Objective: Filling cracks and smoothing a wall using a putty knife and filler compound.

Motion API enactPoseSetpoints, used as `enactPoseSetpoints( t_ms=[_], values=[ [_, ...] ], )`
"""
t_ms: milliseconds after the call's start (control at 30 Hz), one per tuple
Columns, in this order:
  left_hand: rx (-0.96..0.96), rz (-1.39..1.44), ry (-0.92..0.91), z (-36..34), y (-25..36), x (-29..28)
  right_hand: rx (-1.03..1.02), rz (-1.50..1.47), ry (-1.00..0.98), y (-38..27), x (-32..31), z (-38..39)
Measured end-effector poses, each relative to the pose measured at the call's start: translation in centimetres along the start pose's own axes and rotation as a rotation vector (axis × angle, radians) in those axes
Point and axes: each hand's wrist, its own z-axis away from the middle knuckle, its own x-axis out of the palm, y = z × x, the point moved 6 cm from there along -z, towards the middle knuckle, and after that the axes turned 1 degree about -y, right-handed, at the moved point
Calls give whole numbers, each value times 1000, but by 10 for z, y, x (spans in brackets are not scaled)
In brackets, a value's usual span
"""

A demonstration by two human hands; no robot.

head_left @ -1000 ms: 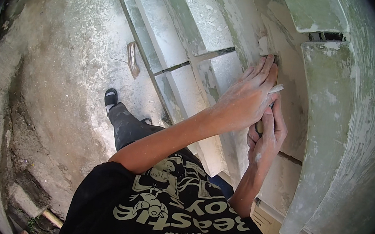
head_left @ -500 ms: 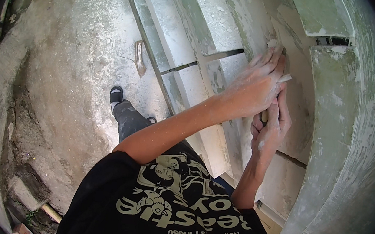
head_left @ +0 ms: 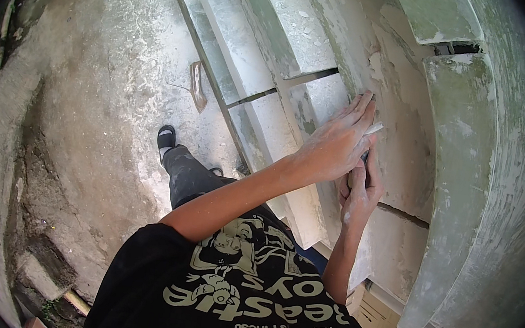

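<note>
Both my hands are together at the right of the view, over a bare, light-brown strip of the flaking painted panel (head_left: 400, 161). My left hand (head_left: 339, 140) reaches across, its fingers extended close together and pressing down at the front of a hand tool. My right hand (head_left: 362, 193) is closed behind it, around the dark handle (head_left: 364, 156). It looks like a scraper; its blade is hidden beneath my left fingers. A small pale strip (head_left: 373, 128) sticks out beside my left hand. White dust coats the skin of both hands.
Long ledges (head_left: 233, 29) with worn green and white paint run beside the panel, with dark gaps between sections. Paint flakes (head_left: 304, 15) lie on one ledge. A curved green board (head_left: 454, 181) stands at the right. On the concrete floor (head_left: 116, 74) lies a brownish strip (head_left: 198, 87).
Both hands have moved together toward me and slightly left along the panel, still on the tool. Less of the handle shows now. The view has shifted slightly.
</note>
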Motion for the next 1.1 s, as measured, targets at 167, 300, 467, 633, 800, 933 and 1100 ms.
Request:
enactPoseSetpoints(
  t_ms=[167,300,467,633,800,933,1100],
  values=[
    [6,83,6,1,10,-11,42,-99,18,-7,6,7],
    [62,63,36,-20,20,-16,-32,-119,42,-20,3,-14],
    [93,9,60,-32,9,-19,-40,-151,17,-21,8,-35],
    [132,21,100,-36,7,-23,-94,-128,-6,-8,9,-53],
    [141,18,45,-31,8,-16,-66,-121,8,-18,5,-37],
    [83,52,28,-31,8,-15,-72,-58,50,-16,5,-36],
    [141,100,59,-29,15,-9,-46,-57,81,-17,-5,-29]
  ],
)
